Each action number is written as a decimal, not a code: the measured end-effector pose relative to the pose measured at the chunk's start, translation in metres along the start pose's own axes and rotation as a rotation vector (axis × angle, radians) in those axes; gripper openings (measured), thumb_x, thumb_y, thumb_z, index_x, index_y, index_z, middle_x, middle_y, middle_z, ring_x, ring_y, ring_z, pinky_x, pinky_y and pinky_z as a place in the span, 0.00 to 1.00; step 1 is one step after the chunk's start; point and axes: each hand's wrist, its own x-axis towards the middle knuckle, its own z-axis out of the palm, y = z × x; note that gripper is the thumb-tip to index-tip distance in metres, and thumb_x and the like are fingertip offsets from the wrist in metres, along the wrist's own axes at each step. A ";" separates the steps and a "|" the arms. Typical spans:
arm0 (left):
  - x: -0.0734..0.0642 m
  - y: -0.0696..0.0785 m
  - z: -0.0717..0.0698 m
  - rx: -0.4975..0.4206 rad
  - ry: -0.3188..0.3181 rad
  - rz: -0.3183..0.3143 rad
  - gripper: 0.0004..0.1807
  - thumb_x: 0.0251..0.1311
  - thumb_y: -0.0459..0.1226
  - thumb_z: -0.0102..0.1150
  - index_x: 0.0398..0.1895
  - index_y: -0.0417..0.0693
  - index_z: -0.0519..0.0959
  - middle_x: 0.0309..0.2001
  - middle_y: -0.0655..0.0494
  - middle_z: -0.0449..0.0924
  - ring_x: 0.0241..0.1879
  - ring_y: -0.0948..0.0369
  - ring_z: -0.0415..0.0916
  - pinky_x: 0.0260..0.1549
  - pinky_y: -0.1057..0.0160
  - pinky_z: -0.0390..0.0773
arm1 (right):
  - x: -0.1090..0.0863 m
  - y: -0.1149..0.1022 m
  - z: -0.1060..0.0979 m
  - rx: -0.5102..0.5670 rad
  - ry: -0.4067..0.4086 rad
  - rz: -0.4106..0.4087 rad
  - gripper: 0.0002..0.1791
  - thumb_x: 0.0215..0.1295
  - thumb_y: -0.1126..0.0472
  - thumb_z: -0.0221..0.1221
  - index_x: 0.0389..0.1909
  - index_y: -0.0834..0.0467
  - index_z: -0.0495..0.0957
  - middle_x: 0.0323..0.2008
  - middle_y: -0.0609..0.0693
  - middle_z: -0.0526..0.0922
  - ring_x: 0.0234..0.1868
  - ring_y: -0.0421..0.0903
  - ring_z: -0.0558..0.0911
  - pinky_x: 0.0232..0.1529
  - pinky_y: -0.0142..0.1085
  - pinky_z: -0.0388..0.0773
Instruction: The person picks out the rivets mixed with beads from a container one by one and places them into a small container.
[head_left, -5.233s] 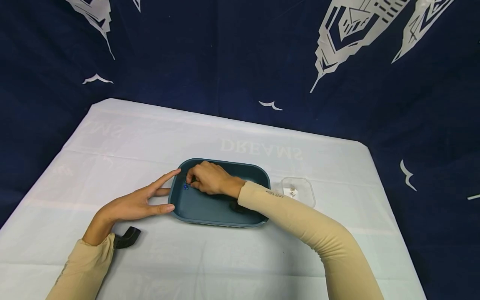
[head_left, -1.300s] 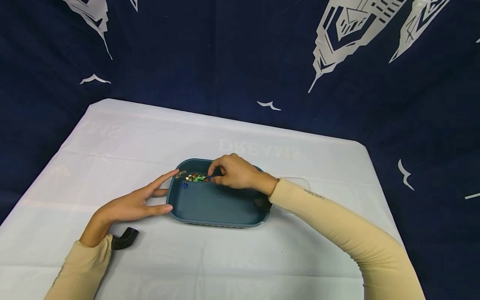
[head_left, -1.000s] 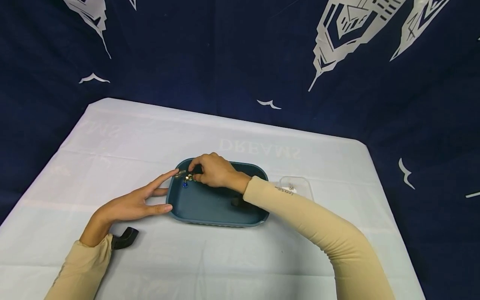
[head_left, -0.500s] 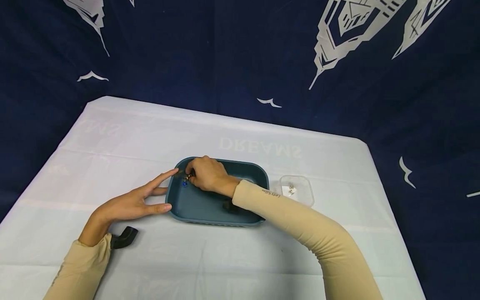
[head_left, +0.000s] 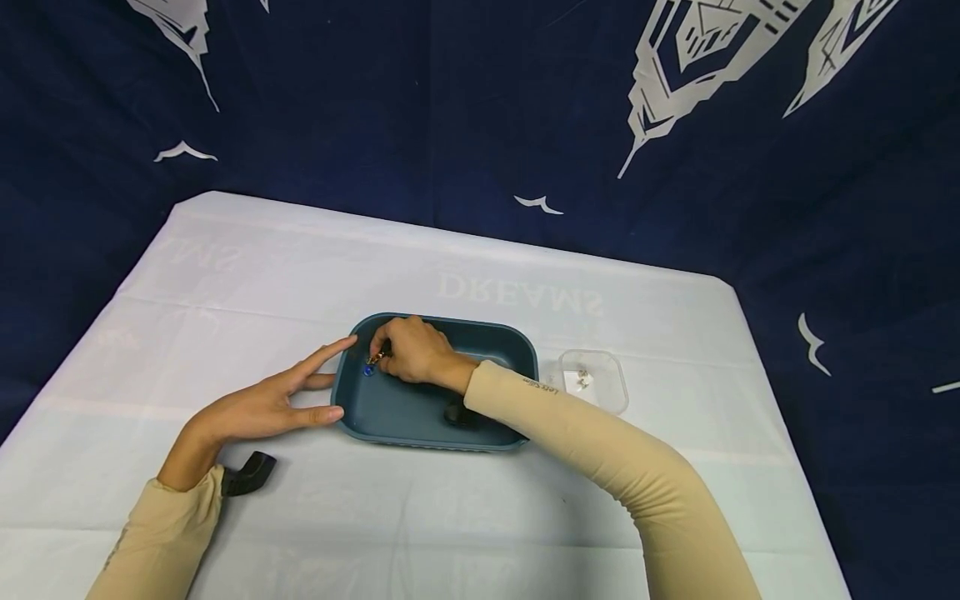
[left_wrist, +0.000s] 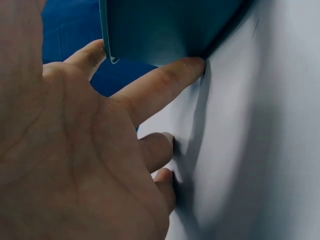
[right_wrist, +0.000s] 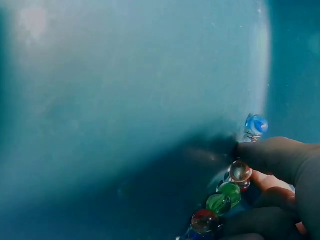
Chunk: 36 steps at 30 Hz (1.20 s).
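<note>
A dark teal tray (head_left: 420,425) stands on the white-covered table. My left hand (head_left: 266,408) steadies its left end, with spread fingers touching the rim and wall; the left wrist view shows a straight finger (left_wrist: 165,82) against the tray. Inside the tray my right hand (head_left: 412,350) reaches over a row of glass marbles, its thumb and finger curled in a pinch. In the right wrist view a blue marble (right_wrist: 257,125) lies just beyond the thumb, beside a shiny coil-like bit. An amber marble (right_wrist: 241,171), green marbles (right_wrist: 230,193) and a red one (right_wrist: 205,220) follow. The fingers hide the pinch itself.
To the tray's right stands a clear plastic box (head_left: 611,379) with several small shiny pieces inside. Black camera mounts sit at the left wrist (head_left: 250,473) and under the right wrist (head_left: 457,412). A dark blue printed cloth (head_left: 450,125) hangs behind the table.
From farther right in the tray, the right hand has moved left along the marble row to the blue marble, which has shifted slightly toward me. The left hand keeps its place on the tray.
</note>
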 end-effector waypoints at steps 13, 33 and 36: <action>0.001 -0.001 -0.002 0.002 -0.005 0.010 0.48 0.69 0.46 0.62 0.80 0.75 0.39 0.72 0.34 0.63 0.71 0.39 0.63 0.60 0.27 0.63 | 0.003 0.000 -0.001 -0.077 -0.045 -0.075 0.06 0.70 0.58 0.62 0.41 0.53 0.87 0.36 0.45 0.86 0.25 0.37 0.79 0.25 0.28 0.75; -0.001 -0.001 0.000 -0.001 -0.002 0.006 0.48 0.68 0.46 0.62 0.80 0.77 0.40 0.73 0.35 0.62 0.71 0.40 0.63 0.59 0.28 0.63 | 0.007 -0.001 -0.001 -0.068 -0.100 -0.095 0.07 0.72 0.57 0.61 0.38 0.52 0.87 0.31 0.43 0.85 0.28 0.37 0.80 0.30 0.28 0.76; -0.001 0.000 0.000 -0.002 0.000 -0.001 0.48 0.68 0.47 0.62 0.80 0.77 0.40 0.73 0.35 0.62 0.71 0.40 0.63 0.59 0.28 0.63 | 0.007 0.000 -0.005 -0.036 -0.103 -0.100 0.07 0.72 0.58 0.61 0.40 0.53 0.87 0.34 0.44 0.86 0.29 0.36 0.81 0.32 0.28 0.76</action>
